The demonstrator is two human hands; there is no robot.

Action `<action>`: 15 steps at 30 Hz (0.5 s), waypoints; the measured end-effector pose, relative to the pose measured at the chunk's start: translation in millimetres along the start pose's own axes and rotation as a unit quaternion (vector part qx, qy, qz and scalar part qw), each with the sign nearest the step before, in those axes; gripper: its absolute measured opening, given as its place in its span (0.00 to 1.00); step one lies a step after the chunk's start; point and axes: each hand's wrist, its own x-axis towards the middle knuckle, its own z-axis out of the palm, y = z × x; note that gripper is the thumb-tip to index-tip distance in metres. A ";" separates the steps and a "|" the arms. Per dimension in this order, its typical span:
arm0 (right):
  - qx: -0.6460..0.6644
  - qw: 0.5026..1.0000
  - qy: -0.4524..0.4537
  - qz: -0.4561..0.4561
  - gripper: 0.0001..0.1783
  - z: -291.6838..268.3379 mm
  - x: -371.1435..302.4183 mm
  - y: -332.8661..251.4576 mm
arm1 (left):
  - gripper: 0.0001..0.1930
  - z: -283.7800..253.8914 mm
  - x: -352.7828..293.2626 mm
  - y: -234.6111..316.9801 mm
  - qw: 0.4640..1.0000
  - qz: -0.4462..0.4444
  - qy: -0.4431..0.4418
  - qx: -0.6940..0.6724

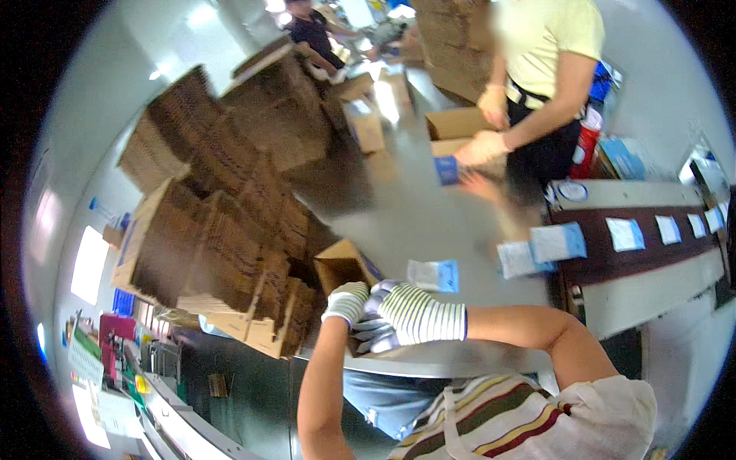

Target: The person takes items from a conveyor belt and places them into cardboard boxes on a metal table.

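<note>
Biggest thing in there was the heap of flattened cardboard boxes point(230, 192), piled up on the left side and running toward the far end of the grey table point(429, 222). On the right sat a dark conveyor belt point(636, 249) with a row of small white-and-blue packets point(625, 234) spaced along it. Across the table a co-worker in a yellow shirt point(552, 38) stood with gloved hands over an open carton point(456, 126) — one of them pinching a small blue packet point(446, 170).

Nearer in, a small open cardboard box point(341, 264) sat just behind the person's own hands. The left hand point(346, 301) and right hand point(402, 314), both in white striped gloves, were pressed together at the near table edge, fingers curled — can't tell if anything was in them. One white-and-blue pouch point(434, 274) lay just beyond the right hand, not touching.
</note>
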 end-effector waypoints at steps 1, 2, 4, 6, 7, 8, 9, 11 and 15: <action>-0.021 0.999 0.013 -0.034 0.32 8.4 -10.0 -6.1 | 0.15 14.7 8.4 -6.3 0.999 0.045 -0.020 -0.003; -0.040 0.996 0.025 -0.069 0.31 20.4 -19.6 -13.6 | 0.16 32.3 15.1 -8.5 0.995 0.088 -0.041 -0.007; -0.144 0.986 -0.016 -0.088 0.24 51.2 -29.6 -16.3 | 0.15 27.5 13.1 5.5 0.989 0.092 -0.115 0.019; -0.182 0.977 0.022 -0.113 0.22 67.8 -24.3 9.1 | 0.09 39.5 17.6 0.6 0.981 0.176 -0.079 0.013; -0.182 0.977 -0.001 -0.111 0.20 70.6 -25.1 15.1 | 0.09 38.9 17.5 -0.9 0.983 0.167 -0.076 0.010; -0.133 0.983 0.033 -0.124 0.21 73.7 -28.8 19.5 | 0.10 41.6 12.0 -2.3 0.984 0.158 -0.080 0.008; -0.088 0.985 0.068 -0.130 0.22 69.7 -32.6 25.6 | 0.11 17.8 -4.0 12.8 0.988 0.129 -0.077 -0.029; 0.044 0.984 0.099 -0.141 0.26 37.6 -39.8 23.2 | 0.15 8.5 -31.1 12.1 0.989 0.141 -0.042 -0.031; -0.008 0.996 0.067 0.056 0.24 -52.0 -74.6 103.5 | 0.16 25.0 -75.9 43.0 0.987 0.097 0.109 -0.062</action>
